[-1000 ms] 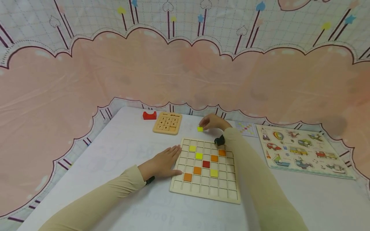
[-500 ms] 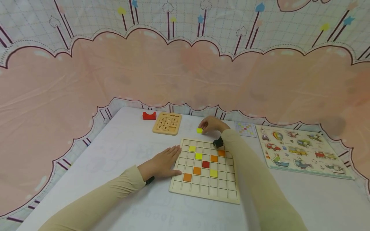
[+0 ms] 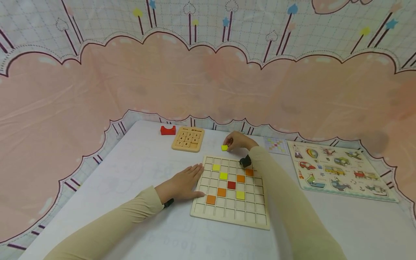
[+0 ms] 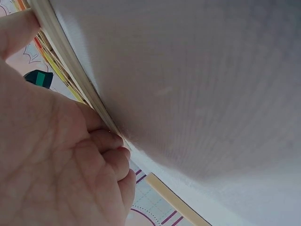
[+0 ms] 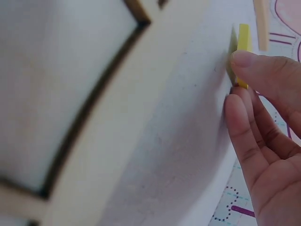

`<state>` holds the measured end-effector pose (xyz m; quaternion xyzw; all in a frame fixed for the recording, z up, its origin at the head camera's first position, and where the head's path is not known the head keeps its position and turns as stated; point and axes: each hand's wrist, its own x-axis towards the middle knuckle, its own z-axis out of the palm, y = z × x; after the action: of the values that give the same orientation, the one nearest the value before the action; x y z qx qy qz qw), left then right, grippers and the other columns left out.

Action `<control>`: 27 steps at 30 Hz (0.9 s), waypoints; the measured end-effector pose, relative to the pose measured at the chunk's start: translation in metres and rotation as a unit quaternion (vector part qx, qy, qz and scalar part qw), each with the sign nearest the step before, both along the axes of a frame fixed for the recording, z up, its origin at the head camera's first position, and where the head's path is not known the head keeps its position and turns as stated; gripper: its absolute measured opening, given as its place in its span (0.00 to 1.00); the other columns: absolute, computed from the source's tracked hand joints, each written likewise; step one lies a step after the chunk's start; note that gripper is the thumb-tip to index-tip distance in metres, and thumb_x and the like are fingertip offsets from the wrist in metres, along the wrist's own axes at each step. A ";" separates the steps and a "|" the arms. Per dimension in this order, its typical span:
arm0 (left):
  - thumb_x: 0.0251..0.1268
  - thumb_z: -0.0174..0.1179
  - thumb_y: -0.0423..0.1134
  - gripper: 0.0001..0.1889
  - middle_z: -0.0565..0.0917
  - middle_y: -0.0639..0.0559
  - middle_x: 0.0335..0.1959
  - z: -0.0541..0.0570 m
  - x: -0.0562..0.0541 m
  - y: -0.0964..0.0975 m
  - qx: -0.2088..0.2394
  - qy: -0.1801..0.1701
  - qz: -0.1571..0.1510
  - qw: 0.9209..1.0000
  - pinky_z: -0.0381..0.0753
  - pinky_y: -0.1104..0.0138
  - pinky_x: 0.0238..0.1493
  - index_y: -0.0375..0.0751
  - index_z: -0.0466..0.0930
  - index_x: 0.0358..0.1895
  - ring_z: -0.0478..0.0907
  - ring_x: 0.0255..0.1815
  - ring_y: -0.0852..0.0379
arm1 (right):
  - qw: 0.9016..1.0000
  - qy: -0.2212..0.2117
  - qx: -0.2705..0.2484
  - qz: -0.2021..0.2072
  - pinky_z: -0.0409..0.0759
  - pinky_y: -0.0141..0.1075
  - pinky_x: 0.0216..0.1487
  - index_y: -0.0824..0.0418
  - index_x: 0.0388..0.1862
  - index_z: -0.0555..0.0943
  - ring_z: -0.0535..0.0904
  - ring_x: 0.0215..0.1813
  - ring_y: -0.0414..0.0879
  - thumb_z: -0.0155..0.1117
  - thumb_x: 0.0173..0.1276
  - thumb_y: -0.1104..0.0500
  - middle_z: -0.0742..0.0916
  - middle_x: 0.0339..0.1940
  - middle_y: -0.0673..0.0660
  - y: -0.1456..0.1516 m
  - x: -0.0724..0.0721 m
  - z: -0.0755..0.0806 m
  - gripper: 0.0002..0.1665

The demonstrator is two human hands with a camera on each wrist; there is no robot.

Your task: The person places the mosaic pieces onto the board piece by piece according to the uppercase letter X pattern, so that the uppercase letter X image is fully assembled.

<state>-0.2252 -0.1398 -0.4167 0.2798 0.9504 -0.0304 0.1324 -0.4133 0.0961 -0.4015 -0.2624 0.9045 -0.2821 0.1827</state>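
A square wooden grid board (image 3: 230,213) lies on the white table, with yellow, orange and red square tiles set in some cells. My left hand (image 3: 182,183) rests flat against the board's left edge, fingers straight; the left wrist view shows its fingers touching the board's rim (image 4: 75,70). Beyond the board's far edge, my right hand (image 3: 238,140) pinches a yellow tile (image 3: 224,147) between thumb and fingers. The right wrist view has this yellow tile (image 5: 243,37) edge-on, just over the table surface. The right forearm covers part of the board's right side.
A wooden number puzzle (image 3: 188,139) and a red notched block (image 3: 168,130) sit at the back left. A printed pattern card (image 3: 276,145) lies right of the right hand, beside a picture puzzle board (image 3: 341,171). A patterned cloth hangs behind the table.
My right hand has come slightly nearer with the yellow tile, mostly in the first half second. The left hand and the board have stayed put.
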 end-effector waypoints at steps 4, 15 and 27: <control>0.62 0.46 0.69 0.49 0.47 0.44 0.77 -0.001 -0.001 0.000 -0.001 -0.003 0.003 1.000 0.46 0.59 0.77 0.36 0.45 0.74 0.43 0.78 0.50 | 1.000 0.001 -0.003 0.017 0.78 0.28 0.36 0.67 0.40 0.84 0.77 0.34 0.42 0.70 0.54 0.68 0.86 0.36 0.58 0.004 0.001 0.001 0.13; 0.62 0.45 0.69 0.49 0.47 0.44 0.77 0.001 0.000 0.001 -0.004 0.000 0.001 1.000 0.47 0.59 0.77 0.36 0.45 0.74 0.43 0.78 0.50 | 0.999 0.011 -0.014 0.038 0.77 0.30 0.41 0.68 0.41 0.83 0.76 0.36 0.44 0.69 0.57 0.66 0.85 0.37 0.60 0.019 0.011 0.013 0.13; 0.62 0.45 0.69 0.49 0.47 0.43 0.77 0.000 -0.002 0.001 -0.003 0.000 -0.001 1.000 0.47 0.59 0.77 0.35 0.45 0.74 0.43 0.78 0.50 | 0.997 0.025 -0.046 0.058 0.81 0.39 0.48 0.68 0.41 0.83 0.78 0.38 0.44 0.68 0.57 0.67 0.85 0.38 0.61 0.040 0.033 0.024 0.12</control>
<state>-0.2269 -0.1385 -0.4168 0.2799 0.9501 -0.0331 0.1335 -0.3801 0.1356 -0.3776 -0.3293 0.8783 -0.3056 0.1638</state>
